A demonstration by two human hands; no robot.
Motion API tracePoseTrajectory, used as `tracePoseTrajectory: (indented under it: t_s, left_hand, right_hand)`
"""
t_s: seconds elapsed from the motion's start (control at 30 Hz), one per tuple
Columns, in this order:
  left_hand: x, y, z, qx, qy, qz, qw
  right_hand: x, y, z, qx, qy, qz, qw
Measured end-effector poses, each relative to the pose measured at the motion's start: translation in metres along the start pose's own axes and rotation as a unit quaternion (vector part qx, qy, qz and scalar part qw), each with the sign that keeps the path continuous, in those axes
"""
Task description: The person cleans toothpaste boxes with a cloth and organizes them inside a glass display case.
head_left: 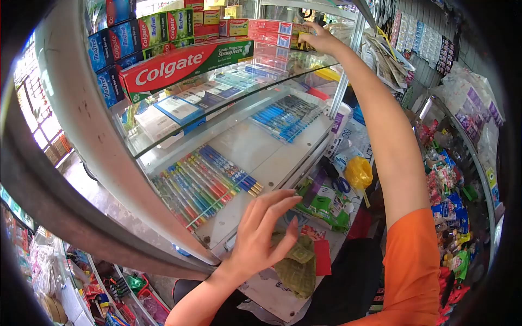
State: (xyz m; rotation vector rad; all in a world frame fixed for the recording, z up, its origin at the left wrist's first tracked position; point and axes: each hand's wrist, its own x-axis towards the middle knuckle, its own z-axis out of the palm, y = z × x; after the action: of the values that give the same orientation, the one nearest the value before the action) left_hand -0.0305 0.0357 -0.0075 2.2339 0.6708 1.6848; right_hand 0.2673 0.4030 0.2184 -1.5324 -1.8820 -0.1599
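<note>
My right hand (318,41) reaches to the right end of the upper glass shelf, its fingers at a small yellow and dark box (299,39) beside red and white boxes (266,32). My left hand (266,228) hovers in front of the cabinet, fingers curved and apart, holding nothing. Below it lies a green cloth (296,263) next to a red packet (323,257). Rows of colourful pens (201,185) and blue pens (285,117) lie on the lower level. A large Colgate box (185,68) stands on the upper shelf.
Toothpaste boxes (114,41) are stacked at upper left. The glass shelf edge (217,111) crosses above the pens. A green packet (326,204), scissors (341,185) and a yellow bag (359,173) lie at the cabinet's right. A curved metal frame (81,212) runs along the left.
</note>
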Motion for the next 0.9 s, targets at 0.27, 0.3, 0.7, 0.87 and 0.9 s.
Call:
tracePoseTrajectory:
  t_s: [0.27, 0.3, 0.7, 0.87, 0.9]
  left_hand:
    - [-0.005, 0.004, -0.001, -0.015, -0.025, -0.004, 1.0]
    - [-0.006, 0.006, -0.001, -0.018, -0.025, -0.005, 1.0]
    - [-0.003, 0.013, 0.004, -0.036, -0.013, -0.012, 0.999]
    - [-0.001, 0.013, 0.008, -0.027, -0.019, -0.001, 0.999]
    - [-0.001, 0.013, 0.008, -0.027, -0.019, 0.0, 0.999]
  right_hand:
    - [-0.012, -0.003, 0.02, 0.115, -0.004, -0.008, 0.993]
    - [-0.013, 0.0, 0.019, 0.13, -0.013, -0.004, 0.991]
    - [-0.033, -0.015, 0.008, 0.107, 0.057, -0.01, 0.993]
    - [-0.033, -0.011, 0.007, 0.11, 0.06, 0.012, 0.992]
    - [-0.032, -0.011, 0.011, 0.125, 0.061, -0.004, 0.99]
